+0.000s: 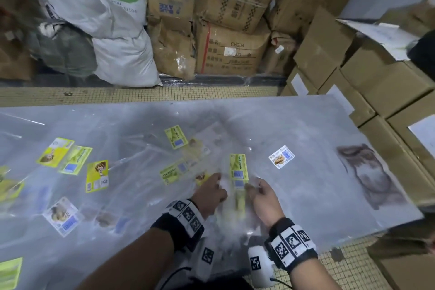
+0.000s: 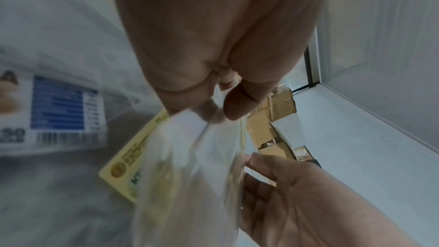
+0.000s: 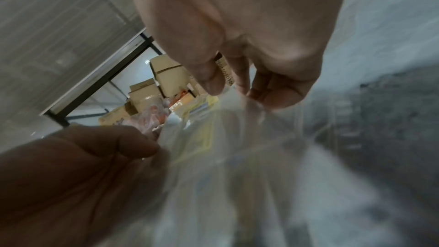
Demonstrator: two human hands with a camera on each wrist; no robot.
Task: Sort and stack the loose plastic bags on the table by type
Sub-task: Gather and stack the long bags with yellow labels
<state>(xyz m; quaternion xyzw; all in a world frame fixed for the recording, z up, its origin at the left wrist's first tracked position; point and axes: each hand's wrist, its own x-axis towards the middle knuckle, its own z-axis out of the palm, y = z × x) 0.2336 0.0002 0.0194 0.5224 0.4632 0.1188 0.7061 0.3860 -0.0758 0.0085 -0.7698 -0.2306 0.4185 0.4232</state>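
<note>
- The clear bag with the green pandan label (image 1: 239, 167) is between my two hands, held by its near part just above the table (image 1: 317, 129), the label end pointing away from me.
- My left hand (image 1: 210, 192) pinches its left edge: on the left wrist view my thumb and fingertips (image 2: 234, 104) close on the thin film, the rest of the fingers curled in.
- My right hand (image 1: 262, 194) has the opposite edge, thumb and fingers (image 3: 211, 80) nipped on the plastic, the hand only partly closed.
- Under the grip the film is bunched and blurred; I cannot tell whether I hold one bag or a few together.
- My read: I am on the pick-and-square step for the green pandan type, with most of the sorting yet to do.
- Next move, as I judge it: lay this bag flat on a pile of its own kind, edges lined up, then let go with both hands together so the slippery film does not slide.
- Just left of my left hand lies another green pandan bag (image 1: 173, 173), and one more (image 1: 176, 136) further back, likely the next to collect.
- Well right sits a white-label bag (image 1: 281, 156), alone.
- Off left, yellow-label bags (image 1: 97, 175) and a white-label one (image 1: 63, 215) lie scattered and overlapping.
- Cardboard boxes (image 1: 376, 73) and sacks (image 1: 122, 54) crowd behind and to the right.
</note>
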